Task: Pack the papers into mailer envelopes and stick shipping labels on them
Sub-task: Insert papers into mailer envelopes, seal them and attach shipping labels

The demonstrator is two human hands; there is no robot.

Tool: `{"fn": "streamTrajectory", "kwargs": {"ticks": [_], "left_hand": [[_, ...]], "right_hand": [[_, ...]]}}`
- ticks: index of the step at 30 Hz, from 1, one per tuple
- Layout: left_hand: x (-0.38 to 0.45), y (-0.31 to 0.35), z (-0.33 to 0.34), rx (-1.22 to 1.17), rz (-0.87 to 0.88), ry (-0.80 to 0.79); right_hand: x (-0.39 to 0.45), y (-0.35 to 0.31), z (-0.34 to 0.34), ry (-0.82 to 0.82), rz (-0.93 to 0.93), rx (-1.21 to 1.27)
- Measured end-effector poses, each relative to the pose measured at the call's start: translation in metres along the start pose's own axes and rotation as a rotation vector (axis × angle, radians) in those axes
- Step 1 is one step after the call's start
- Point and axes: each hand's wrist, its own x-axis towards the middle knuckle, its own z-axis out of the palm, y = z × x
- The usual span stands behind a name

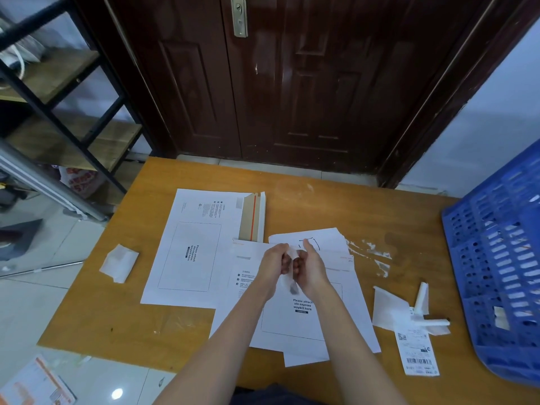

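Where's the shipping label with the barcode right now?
The label lies on the table's right near edge, beside the blue crate, just below some crumpled backing paper.

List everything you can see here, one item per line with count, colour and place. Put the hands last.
Table: one, orange-brown, centre.
Mailer envelopes: at least two, white, one left with its flap open, one under the hands.
Papers: a small stack, white, behind the hands.
Shipping label: one, white, right front.
Crumpled backing scraps: several, white, left and right.
Crate: one, blue, right edge.
Door: dark brown, behind.
Shelf: black-framed, left.
Left hand and right hand: together pinching a thin white strip.
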Motion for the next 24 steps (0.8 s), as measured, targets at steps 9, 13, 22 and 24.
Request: {"fn": "streamTrajectory", "kwargs": {"ticks": [9,13,22,24], "left_hand": [[-0.002,0.006,0.003,0.085,0.029,0.067],[0.000,0.001,0.003,0.302,0.181,0.150],[0.002,0.008,0.008,0.094,0.075,-0.120],[0.003,0.009,0.007,0.081,0.040,-0.165]], "right_hand": [[-0.006,-0.007,0.008,0.046,-0.269,-0.471],[-0.007,-0.008,0.006,0.073,-0.289,-0.400],[-0.011,-0.011,-0.006,-0.006,-0.065,-0.036],[-0.008,-0.012,-0.010,-0.024,-0.041,-0.032]]}}
